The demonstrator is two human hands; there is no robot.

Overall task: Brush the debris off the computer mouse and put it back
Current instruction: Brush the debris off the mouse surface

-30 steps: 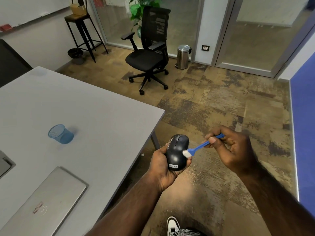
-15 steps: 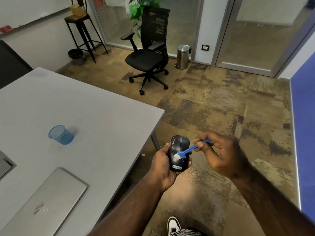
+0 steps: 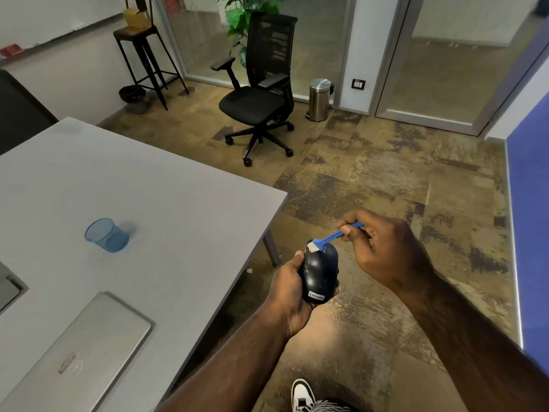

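Grey worktop [image 3: 166,203] fills the left side. On it, far left to right: a closed silver laptop [image 3: 77,349] at the near edge, logo on its lid too small to read; a blue mesh cup [image 3: 107,235] farther back, tipped to the left.

Just off the worktop's right edge, over the floor, the left hand [image 3: 292,288] holds the mouse [image 3: 320,273] in its palm, grip clenched around the body, thumb on the mouse's left flank, fingertips wrapping its right side. Mouse is black, long axis running near to far, tilted a little rightward; front end points away from the person, rear end toward them. White "Lenovo" lettering reads on the rear end.

Blue brush [image 3: 332,237] has its white bristles touching the front left of the mouse; handle slants up and right. Right hand [image 3: 383,248] pinches the handle's far end, grip closed on it between thumb and fingers.

Far side of the room: black office chair [image 3: 258,96], steel bin [image 3: 319,99] to its right.
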